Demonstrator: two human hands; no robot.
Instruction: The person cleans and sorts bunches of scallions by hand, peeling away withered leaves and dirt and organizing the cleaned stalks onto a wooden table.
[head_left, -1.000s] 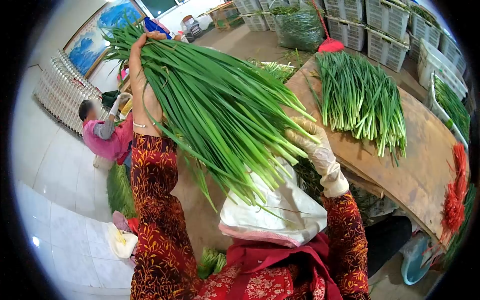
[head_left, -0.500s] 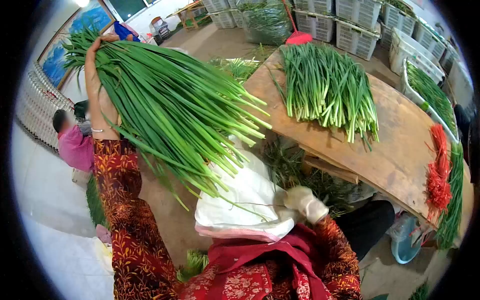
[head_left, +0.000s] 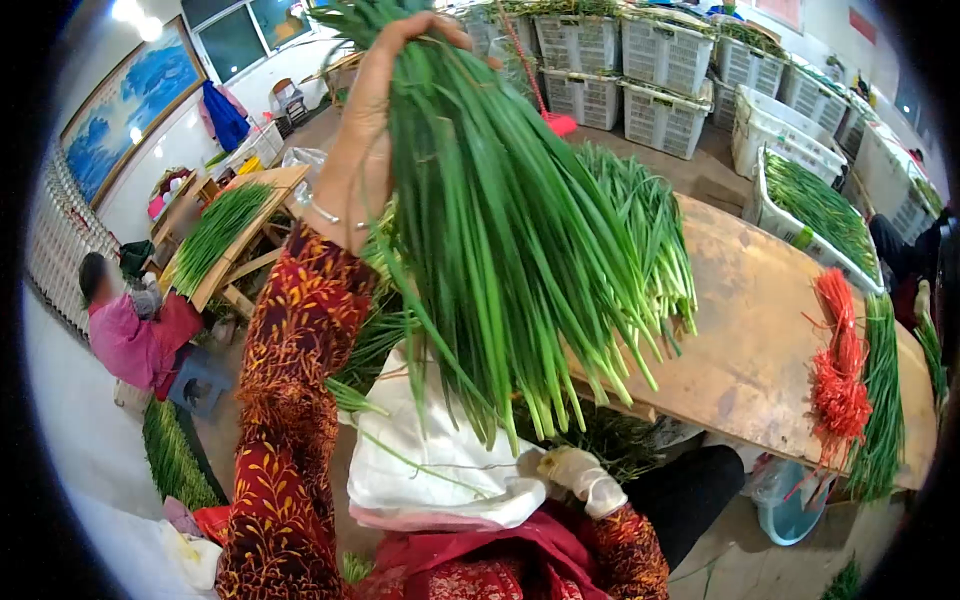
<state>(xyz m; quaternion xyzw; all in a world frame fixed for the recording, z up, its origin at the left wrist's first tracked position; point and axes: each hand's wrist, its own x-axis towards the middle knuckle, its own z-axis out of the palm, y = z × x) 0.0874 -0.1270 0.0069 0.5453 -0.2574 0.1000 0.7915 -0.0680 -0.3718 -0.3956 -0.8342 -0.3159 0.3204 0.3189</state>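
Greens (head_left: 510,230) hang in 1 thick bunch from the left hand (head_left: 390,70), which is closed around them near the leafy tops. Their pale stem ends slope down over the white cloth (head_left: 400,490) and in front of the bench (head_left: 740,300), where a pile (head_left: 650,225) lies behind them. The gloved right hand (head_left: 585,480) is low beside the cloth; whether its fingers are wide or narrow, I cannot tell. Best to grip firmly without crushing leaves, keep the stems parallel, and watch for strays like the loose stem (head_left: 420,466) across the cloth.
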